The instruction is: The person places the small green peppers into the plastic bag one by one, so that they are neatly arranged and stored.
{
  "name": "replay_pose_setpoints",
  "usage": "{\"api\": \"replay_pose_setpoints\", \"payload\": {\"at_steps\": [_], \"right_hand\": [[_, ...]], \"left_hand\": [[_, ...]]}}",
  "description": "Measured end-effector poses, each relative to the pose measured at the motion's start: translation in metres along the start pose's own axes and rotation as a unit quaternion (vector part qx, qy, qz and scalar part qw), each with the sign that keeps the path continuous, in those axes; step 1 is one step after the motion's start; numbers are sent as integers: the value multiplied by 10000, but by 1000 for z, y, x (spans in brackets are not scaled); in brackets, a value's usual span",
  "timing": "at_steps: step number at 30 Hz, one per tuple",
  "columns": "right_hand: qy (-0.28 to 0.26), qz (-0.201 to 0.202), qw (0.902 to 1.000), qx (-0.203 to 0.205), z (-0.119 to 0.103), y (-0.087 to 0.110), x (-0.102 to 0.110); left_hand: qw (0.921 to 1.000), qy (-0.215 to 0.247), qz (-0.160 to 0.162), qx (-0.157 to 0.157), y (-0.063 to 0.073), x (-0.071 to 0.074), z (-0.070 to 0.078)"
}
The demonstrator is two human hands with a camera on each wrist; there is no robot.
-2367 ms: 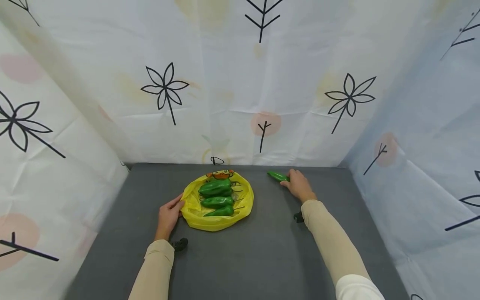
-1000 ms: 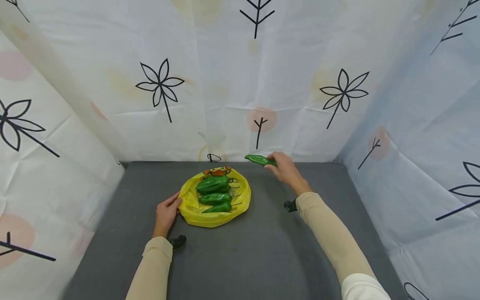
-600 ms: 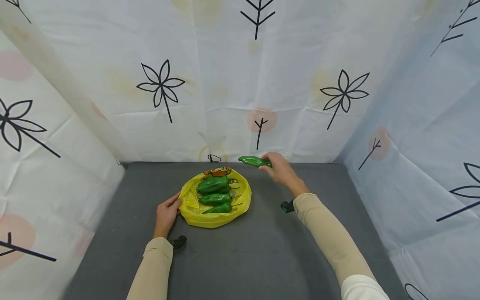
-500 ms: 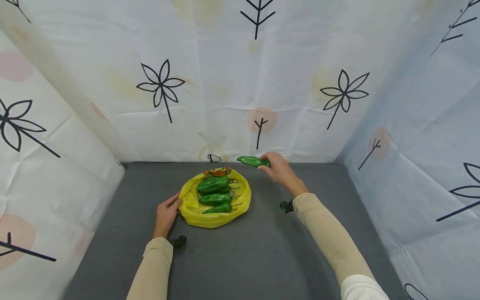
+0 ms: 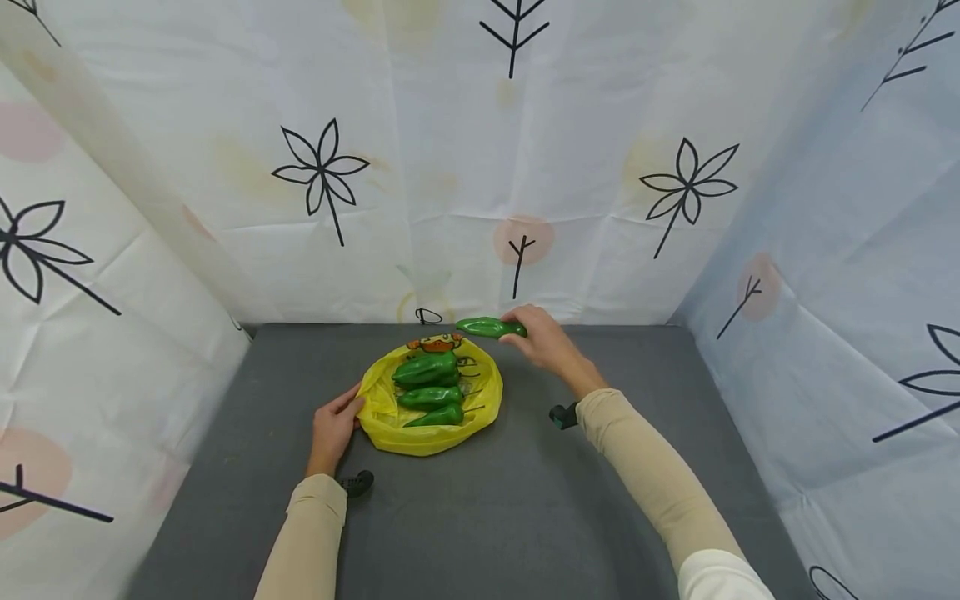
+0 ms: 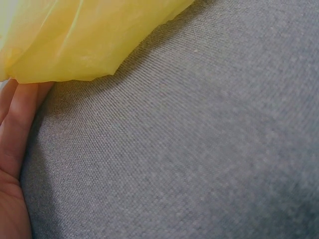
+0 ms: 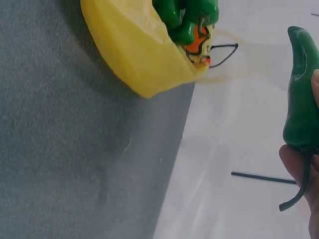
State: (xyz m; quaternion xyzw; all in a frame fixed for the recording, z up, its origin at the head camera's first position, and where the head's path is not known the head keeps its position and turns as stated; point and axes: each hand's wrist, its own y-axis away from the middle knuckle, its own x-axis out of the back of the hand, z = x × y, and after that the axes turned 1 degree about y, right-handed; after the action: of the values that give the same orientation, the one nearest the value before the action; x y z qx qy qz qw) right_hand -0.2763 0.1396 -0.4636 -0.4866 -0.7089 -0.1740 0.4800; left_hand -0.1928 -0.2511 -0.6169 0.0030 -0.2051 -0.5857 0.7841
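Note:
A yellow plastic bag (image 5: 472,423), its mouth spread wide, sits on the grey table with several green peppers (image 5: 431,397) inside. My left hand (image 5: 332,429) holds the bag's left rim, thumb on top; in the left wrist view its fingers (image 6: 20,124) go under the yellow plastic (image 6: 75,45). Above the bag's far right edge, my right hand (image 5: 542,337) pinches another green pepper (image 5: 483,327) near its stem end. In the right wrist view this pepper (image 7: 301,94) points its tip away from the thumb, its stem hanging free.
The grey tabletop (image 5: 465,525) extends around the bag. White cloth (image 5: 450,167) printed with plants stands behind the table and along both sides. A dark wrist device shows at each sleeve cuff.
My right hand has lifted the pepper off the table and carried it left, to above the bag's far right edge. My left hand stays at the bag's rim.

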Motion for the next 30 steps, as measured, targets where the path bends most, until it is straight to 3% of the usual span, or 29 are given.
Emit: {"api": "replay_pose_setpoints", "payload": {"at_steps": [12, 30], "right_hand": [[-125, -55, 9982, 592, -18, -1, -11], [-195, -574, 9957, 701, -48, -10, -21]], "left_hand": [[9999, -2, -105, -16, 2, 2, 1], [10000, 57, -72, -34, 1, 2, 0]]}}
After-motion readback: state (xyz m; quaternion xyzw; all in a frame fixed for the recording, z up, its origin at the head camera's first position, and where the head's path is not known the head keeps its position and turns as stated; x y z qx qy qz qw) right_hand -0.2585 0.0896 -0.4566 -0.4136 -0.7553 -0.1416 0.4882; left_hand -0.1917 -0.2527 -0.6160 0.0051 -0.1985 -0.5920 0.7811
